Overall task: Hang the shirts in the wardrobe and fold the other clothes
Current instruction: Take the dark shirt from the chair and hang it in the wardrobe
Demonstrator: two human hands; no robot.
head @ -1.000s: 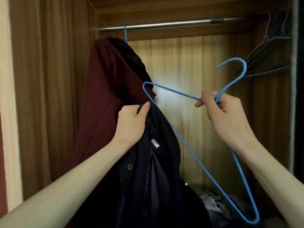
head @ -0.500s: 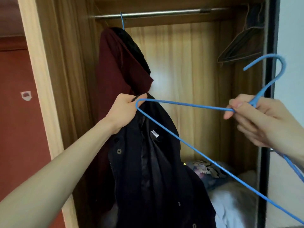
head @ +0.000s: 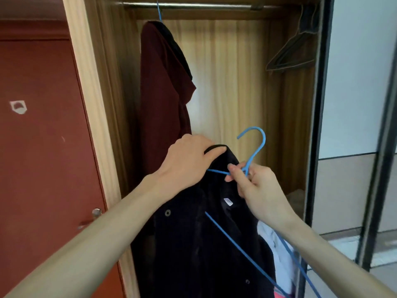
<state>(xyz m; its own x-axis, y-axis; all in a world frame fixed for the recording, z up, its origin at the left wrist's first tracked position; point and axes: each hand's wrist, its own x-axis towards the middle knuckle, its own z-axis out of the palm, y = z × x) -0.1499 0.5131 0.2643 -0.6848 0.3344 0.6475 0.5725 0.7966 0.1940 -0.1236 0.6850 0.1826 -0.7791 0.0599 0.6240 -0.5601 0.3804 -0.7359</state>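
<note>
Left hand (head: 189,162) grips the dark shirt (head: 199,244) collar (held up), right hand (head: 255,188) pinches the blue hanger (head: 254,153) beside it.

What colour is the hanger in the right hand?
Blue hanger, pinched by the right hand; head view.

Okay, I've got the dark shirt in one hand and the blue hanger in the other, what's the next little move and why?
Probably slide the hanger's free arm under the other shoulder. The left hand grips the shirt at the collar, the right hand pinches the hanger's neck, and one arm already disappears under the cloth while the other still lies outside. Then hook it on the rail.
</note>
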